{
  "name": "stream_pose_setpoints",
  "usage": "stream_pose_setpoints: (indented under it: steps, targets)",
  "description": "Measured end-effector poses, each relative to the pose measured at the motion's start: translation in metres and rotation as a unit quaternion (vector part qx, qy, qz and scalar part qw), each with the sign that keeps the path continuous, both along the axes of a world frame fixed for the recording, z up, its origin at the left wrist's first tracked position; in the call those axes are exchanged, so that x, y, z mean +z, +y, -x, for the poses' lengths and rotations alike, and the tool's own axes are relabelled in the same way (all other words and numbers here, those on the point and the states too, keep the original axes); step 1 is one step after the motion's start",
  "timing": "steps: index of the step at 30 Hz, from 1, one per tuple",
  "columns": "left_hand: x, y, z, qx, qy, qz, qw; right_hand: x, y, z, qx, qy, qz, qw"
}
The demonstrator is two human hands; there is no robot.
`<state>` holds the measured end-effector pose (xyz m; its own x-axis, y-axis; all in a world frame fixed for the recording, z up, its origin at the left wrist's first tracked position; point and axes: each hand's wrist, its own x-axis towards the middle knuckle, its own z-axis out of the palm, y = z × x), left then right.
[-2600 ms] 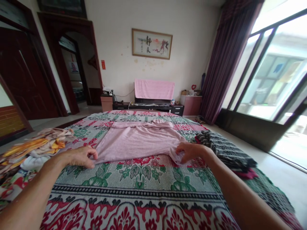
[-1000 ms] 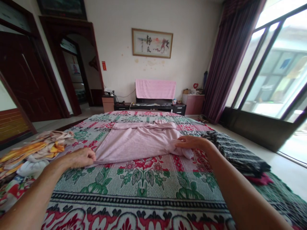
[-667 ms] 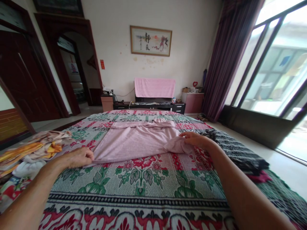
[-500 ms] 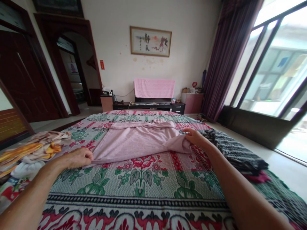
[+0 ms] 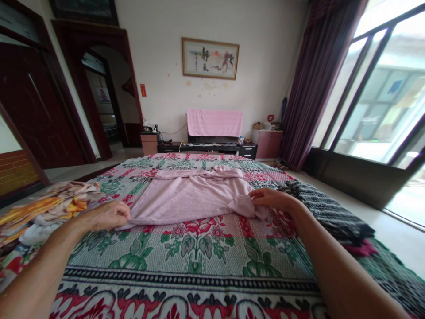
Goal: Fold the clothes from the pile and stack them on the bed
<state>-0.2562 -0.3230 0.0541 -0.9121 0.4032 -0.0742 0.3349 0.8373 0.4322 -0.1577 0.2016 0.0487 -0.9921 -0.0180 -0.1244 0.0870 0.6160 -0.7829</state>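
A pale pink long-sleeved garment (image 5: pixel 189 195) lies spread on the patterned bedspread (image 5: pixel 199 261), with a bunched fold along its far edge. My left hand (image 5: pixel 108 215) is closed on its near left corner, fingers pinched together. At the other end, my right hand (image 5: pixel 272 198) pinches the folded-over part on the right side, which looks like a sleeve. A small flap of that part hangs toward me below the fingers.
Crumpled clothes in yellow, white and beige (image 5: pixel 49 208) are heaped on the left. A black-and-white striped garment (image 5: pixel 322 212) lies at the right. Beyond the bed stand a low black cabinet (image 5: pixel 169 148) and a pink-cloth-covered screen (image 5: pixel 215 122).
My right hand has moved slightly left and inward, drawing the right part of the garment with it. My left hand stays at the left corner.
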Motion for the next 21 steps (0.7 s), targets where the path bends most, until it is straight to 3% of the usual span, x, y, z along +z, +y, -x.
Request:
stream_pose_setpoints:
  steps: [3, 6, 8, 13, 17, 21]
  targets:
    - [0.008, 0.001, -0.005, 0.0, -0.007, -0.111, 0.994, 0.009, 0.0, -0.01, 0.022, -0.006, 0.16, 0.987]
    - [0.009, 0.002, -0.01, 0.012, -0.056, -0.221, 0.974, 0.013, -0.004, -0.016, 0.046, -0.049, 0.237, 0.969]
    - [0.008, 0.003, -0.013, 0.002, -0.087, -0.223, 0.971, 0.015, -0.009, -0.018, 0.078, -0.09, 0.253, 0.96]
    - [0.013, 0.0, -0.019, -0.028, -0.141, -0.116, 0.983, 0.023, -0.014, -0.026, 0.121, -0.139, 0.246, 0.952]
    - [0.015, -0.01, -0.019, -0.026, -0.178, -0.166, 0.97, 0.031, -0.009, -0.037, 0.078, -0.132, 0.229, 0.961]
    - [0.003, -0.016, -0.012, 0.008, -0.195, -0.248, 0.949, 0.028, -0.004, -0.041, 0.021, -0.097, 0.232, 0.968]
